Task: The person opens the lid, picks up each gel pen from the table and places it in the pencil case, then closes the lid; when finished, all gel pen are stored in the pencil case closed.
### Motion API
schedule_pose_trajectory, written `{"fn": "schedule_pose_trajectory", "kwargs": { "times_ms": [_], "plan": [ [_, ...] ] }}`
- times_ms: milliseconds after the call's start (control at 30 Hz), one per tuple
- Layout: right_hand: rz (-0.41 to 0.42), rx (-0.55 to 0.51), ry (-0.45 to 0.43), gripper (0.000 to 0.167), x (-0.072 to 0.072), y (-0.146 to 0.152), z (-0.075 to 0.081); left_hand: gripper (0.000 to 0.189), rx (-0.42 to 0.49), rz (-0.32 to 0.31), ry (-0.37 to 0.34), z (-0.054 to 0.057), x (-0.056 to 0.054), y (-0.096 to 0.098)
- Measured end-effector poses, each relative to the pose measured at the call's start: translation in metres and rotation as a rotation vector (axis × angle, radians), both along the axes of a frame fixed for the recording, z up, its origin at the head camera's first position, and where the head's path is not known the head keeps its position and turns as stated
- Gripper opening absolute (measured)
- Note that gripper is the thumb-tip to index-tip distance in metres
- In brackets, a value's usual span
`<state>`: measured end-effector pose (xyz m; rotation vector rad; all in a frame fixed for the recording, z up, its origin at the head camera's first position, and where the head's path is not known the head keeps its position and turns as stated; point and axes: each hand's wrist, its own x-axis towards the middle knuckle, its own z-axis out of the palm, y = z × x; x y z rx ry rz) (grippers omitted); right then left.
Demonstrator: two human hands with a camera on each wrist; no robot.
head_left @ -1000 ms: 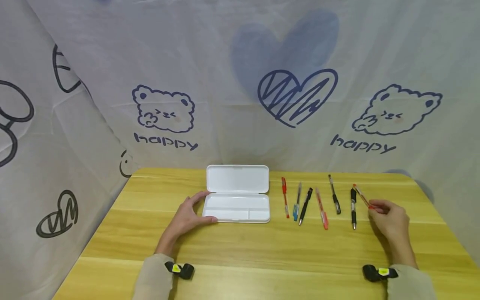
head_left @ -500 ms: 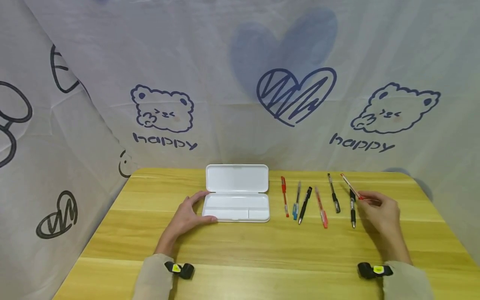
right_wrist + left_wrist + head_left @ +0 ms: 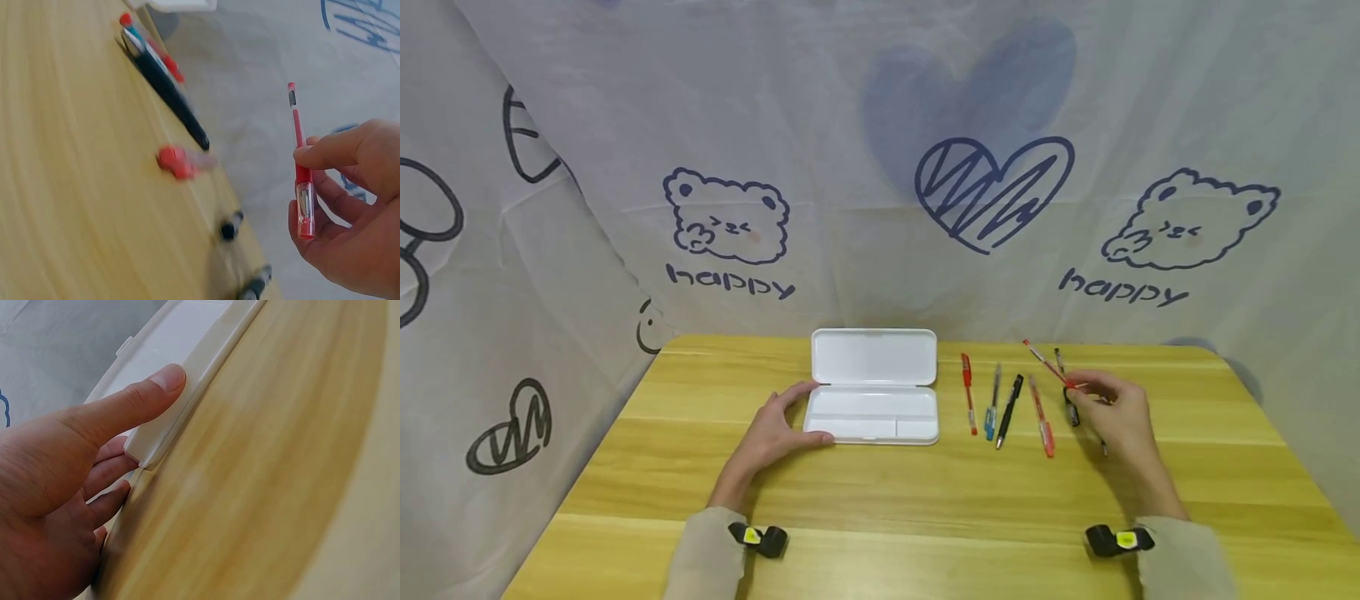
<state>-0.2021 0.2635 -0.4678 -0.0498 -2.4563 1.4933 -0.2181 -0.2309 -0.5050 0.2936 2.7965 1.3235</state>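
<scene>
A white pencil case [image 3: 850, 402] lies on the table with its lid [image 3: 874, 357] raised, and its divided inside holds no pens. My left hand [image 3: 772, 429] grips the case's left end; in the left wrist view the thumb [image 3: 140, 403] lies over the front wall, fingers at the end corner. My right hand [image 3: 1116, 412] pinches a red pen [image 3: 304, 212] between thumb and fingers, over the pens at the right. Below it, one black-grip pen [image 3: 1072, 414] shows in part; another black pen [image 3: 1104, 448] is mostly hidden behind the hand.
Between case and right hand lie a red pen [image 3: 968, 392], a blue-capped clear pen [image 3: 991, 421], a black pen [image 3: 1011, 408] and a pink-red pen [image 3: 1042, 421]. A printed white cloth [image 3: 850, 283] hangs behind the wooden table [image 3: 925, 517].
My right hand has carried the red pen leftward, from the right end of the row to over the black pens. The left hand and the case have stayed in place.
</scene>
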Motion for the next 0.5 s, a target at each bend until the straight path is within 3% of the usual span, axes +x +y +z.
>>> {"fn": "schedule_pose_trajectory", "kwargs": {
  "times_ms": [500],
  "plan": [
    [0.137, -0.076, 0.092, 0.019, -0.014, -0.064, 0.010, 0.088, 0.004, 0.004, 0.000, 0.000, -0.001, 0.001]
  ]
}}
